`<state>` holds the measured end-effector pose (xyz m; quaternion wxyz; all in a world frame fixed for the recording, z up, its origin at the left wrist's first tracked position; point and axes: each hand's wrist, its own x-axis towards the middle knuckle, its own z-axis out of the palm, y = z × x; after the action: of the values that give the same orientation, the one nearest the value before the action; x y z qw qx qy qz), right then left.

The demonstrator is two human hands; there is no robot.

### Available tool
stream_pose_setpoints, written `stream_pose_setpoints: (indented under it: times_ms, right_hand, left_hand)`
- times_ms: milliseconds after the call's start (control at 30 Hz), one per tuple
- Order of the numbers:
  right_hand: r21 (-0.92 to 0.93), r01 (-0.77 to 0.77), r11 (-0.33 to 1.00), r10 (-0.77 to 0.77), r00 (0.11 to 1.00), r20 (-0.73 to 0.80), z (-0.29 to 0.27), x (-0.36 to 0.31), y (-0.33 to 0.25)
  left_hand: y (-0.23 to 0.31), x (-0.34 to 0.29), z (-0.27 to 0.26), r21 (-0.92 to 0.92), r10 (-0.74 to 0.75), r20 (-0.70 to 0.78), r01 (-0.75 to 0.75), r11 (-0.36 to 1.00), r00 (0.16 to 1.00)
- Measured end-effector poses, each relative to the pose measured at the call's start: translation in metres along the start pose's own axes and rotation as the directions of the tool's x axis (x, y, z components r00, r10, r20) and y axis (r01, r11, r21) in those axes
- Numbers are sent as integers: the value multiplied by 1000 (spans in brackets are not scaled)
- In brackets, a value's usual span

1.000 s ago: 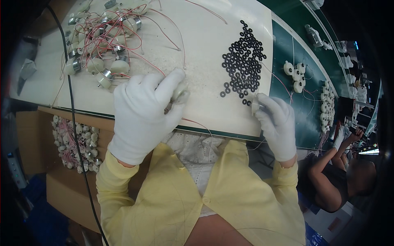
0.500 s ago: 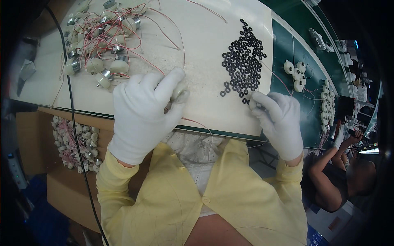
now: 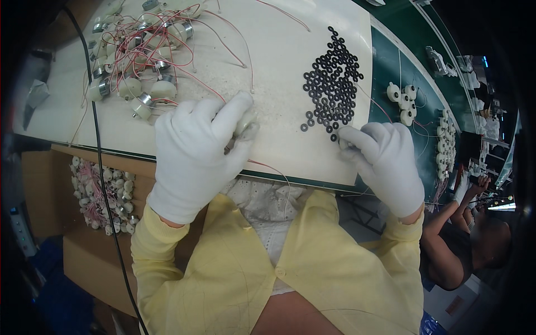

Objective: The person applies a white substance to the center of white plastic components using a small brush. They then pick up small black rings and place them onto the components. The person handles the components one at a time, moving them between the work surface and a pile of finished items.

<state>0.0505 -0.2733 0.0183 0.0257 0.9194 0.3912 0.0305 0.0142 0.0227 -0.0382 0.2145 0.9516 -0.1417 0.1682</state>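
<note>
— What is seen at the fingertips of the right hand (image 3: 385, 164)?

— The gloved fingers are drawn together, tips pressed down at the near edge of the pile of black rings (image 3: 332, 86). One ring (image 3: 334, 137) lies just at the fingertips — whether it is actually pinched cannot be told, since the glove hides the contact.

— And the left hand (image 3: 195, 156)?

— A small pale motor (image 3: 245, 125) is gripped between the thumb and the curled fingers; only its end is seen past the white glove. A thin red wire (image 3: 268, 167) is seen running out from under the hand toward the table's near edge.

— Where are the rings placed relative to both hands?

— The pile is spread on the white mat (image 3: 279, 50), just beyond the right fingertips and well to the right of the left hand.

— What is found farther out?

— A heap of wired motors (image 3: 139, 56) is laid beyond the left hand, red leads tangled over it. More white parts (image 3: 403, 100) are set on the green surface (image 3: 391, 67) to the right of the mat. Below the table's left edge, a cardboard box of motors (image 3: 100, 192) is visible — and at the far right another person's arm (image 3: 446, 223) is seen.
</note>
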Motion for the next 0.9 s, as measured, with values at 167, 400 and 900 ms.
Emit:
stream_pose_setpoints:
  times_ms: [167, 400, 900]
  right_hand:
    - [-33, -47, 998, 46, 999, -16, 3, -2, -5]
    - [436, -429, 791, 473, 881, 10, 20, -16, 2]
    - [376, -296, 878, 355, 930, -96, 31, -16, -1]
  left_hand:
    - [-1, 0, 0, -16, -5, 8, 5, 1000, 1000]
    - [0, -1, 2, 13, -1, 0, 1, 1000, 1000]
    - [-1, -2, 2, 36, 29, -3, -29, 999, 1000]
